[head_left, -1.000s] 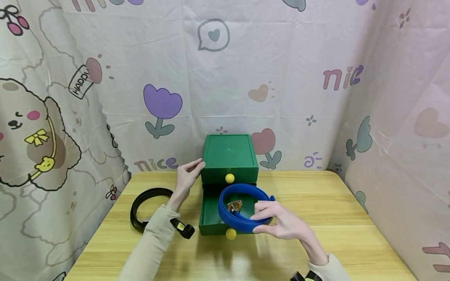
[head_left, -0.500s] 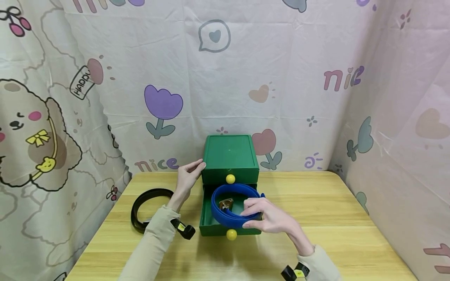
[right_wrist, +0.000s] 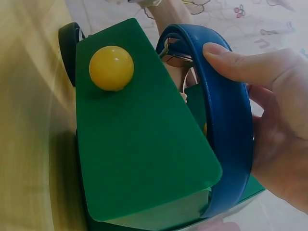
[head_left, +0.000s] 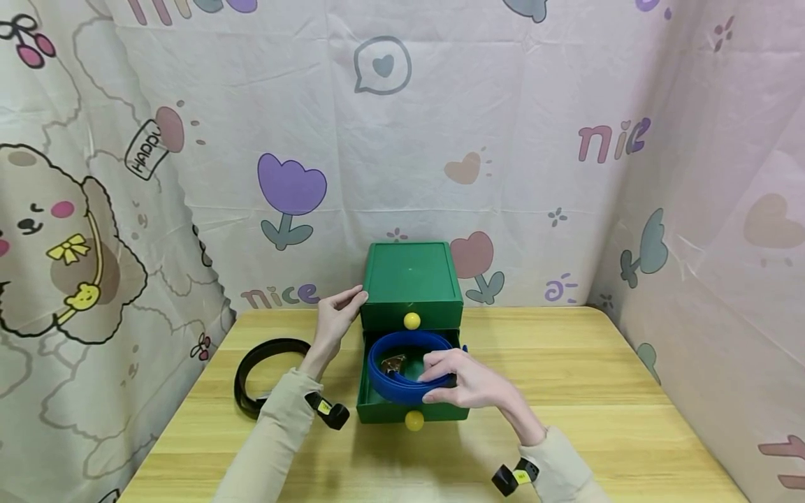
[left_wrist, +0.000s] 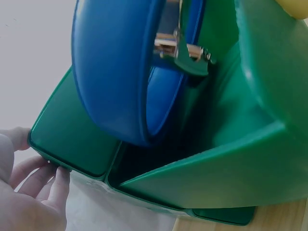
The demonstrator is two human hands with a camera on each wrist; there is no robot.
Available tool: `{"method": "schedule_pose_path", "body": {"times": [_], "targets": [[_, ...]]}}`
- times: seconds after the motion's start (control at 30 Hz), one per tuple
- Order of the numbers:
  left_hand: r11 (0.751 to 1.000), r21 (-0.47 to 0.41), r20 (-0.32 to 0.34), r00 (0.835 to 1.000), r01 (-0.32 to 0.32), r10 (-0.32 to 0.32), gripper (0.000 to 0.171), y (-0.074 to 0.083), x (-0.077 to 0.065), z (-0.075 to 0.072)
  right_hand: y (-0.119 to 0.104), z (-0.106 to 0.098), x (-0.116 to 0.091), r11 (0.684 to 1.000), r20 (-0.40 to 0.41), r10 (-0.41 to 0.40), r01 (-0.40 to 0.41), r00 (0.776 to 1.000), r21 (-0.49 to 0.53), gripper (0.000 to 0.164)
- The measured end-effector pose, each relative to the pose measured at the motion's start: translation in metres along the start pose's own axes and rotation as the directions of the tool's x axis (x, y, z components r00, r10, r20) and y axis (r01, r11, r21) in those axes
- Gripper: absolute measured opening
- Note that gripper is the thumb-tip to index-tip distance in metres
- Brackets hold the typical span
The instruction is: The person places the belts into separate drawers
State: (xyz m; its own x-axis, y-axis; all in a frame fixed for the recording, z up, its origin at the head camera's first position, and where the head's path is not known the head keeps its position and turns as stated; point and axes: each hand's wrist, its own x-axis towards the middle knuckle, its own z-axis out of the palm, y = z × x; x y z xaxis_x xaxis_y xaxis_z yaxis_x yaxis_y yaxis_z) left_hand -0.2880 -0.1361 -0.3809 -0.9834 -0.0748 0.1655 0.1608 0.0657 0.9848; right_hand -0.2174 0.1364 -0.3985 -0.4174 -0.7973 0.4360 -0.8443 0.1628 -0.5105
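Note:
A rolled blue belt (head_left: 402,397) with a metal buckle (head_left: 393,364) is gripped by my right hand (head_left: 468,378), thumb on the outside and fingers within the coil. The coil is partly inside the pulled-out lower drawer (head_left: 440,413) of a small green cabinet (head_left: 411,272). In the right wrist view the belt (right_wrist: 226,120) overlaps the drawer's rim; its underside is hidden. My left hand (head_left: 333,321) rests its fingertips against the cabinet's upper left side. The left wrist view shows the thumb and fingers of this hand (left_wrist: 38,192) at the corner of the upper drawer front (left_wrist: 77,130).
A coiled black belt (head_left: 242,381) lies on the wooden table (head_left: 553,370), left of the cabinet and partly behind the left forearm. Yellow round knobs mark the upper drawer (head_left: 411,321) and the lower one (head_left: 414,420). Patterned cloth (head_left: 402,140) hangs behind and at both sides.
The right hand has moved left and slightly up in the head view, taking the blue belt further over and down into the drawer. The left hand has stayed against the cabinet.

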Motion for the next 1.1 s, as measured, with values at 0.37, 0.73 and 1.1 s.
{"method": "schedule_pose_path", "body": {"times": [0.37, 0.73, 1.1], "targets": [[1.0, 0.006, 0.005, 1.0, -0.004, 0.004, 0.039, -0.001, 0.0, -0.001, 0.005, -0.003, 0.014, 1.0, 0.02, -0.015, 0.015, 1.0, 0.004, 0.004], [1.0, 0.005, 0.001, 1.0, -0.004, 0.004, 0.039, 0.0, 0.0, 0.0, 0.011, -0.007, 0.018, 0.999, 0.09, 0.05, -0.049, 0.995, -0.013, 0.007], [1.0, 0.001, 0.004, 1.0, 0.004, -0.004, 0.039, 0.0, 0.0, 0.0, 0.019, -0.004, 0.023, 0.996, 0.098, 0.078, -0.075, 0.992, -0.041, 0.013]]}}
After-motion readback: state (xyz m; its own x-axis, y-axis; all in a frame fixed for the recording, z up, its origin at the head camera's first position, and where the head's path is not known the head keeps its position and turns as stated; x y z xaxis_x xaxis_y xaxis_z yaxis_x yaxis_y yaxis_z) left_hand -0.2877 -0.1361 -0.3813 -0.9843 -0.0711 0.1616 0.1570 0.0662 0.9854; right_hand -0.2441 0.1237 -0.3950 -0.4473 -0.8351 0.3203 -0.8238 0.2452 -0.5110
